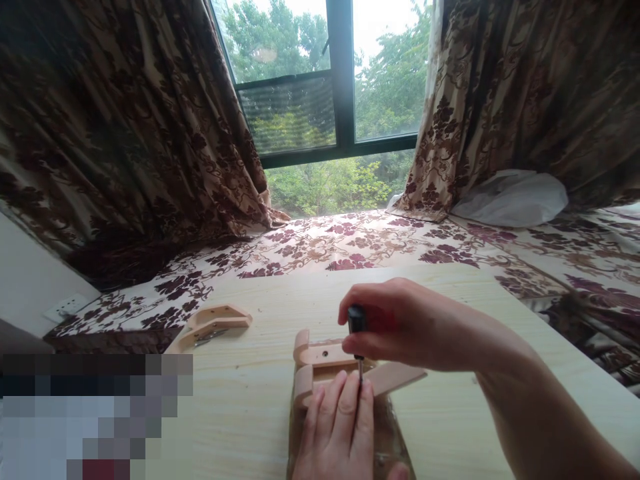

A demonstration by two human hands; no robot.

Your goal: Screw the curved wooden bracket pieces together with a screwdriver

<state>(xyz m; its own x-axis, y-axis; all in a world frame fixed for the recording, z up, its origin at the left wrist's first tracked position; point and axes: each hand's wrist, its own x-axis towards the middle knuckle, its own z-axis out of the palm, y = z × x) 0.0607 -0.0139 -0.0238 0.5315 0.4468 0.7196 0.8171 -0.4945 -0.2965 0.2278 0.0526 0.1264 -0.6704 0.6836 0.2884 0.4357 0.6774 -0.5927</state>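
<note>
My right hand point(387, 319) is closed around the black handle of a screwdriver point(357, 320), which stands nearly upright with its shaft pointing down. The shaft's lower end is beside the fingertips of my left hand point(337, 423); whatever it touches there is hidden. My left hand lies flat, fingers stretched out over light wooden pieces. One wooden piece point(324, 353) with a rounded end and a dark hole shows beyond the fingers. A slanted wooden bar point(397, 379) sticks out to the right. Beneath them is a brownish, glossy block-like object point(390, 433), partly covered by my left hand.
An angled wooden piece point(220, 317) lies on the pale wooden table point(240, 393) at the left, with small metal screws point(207, 337) beside it. Behind the table, a flowered cloth point(340, 247) covers the ledge below the window. A white plastic bag point(515, 197) rests at the right.
</note>
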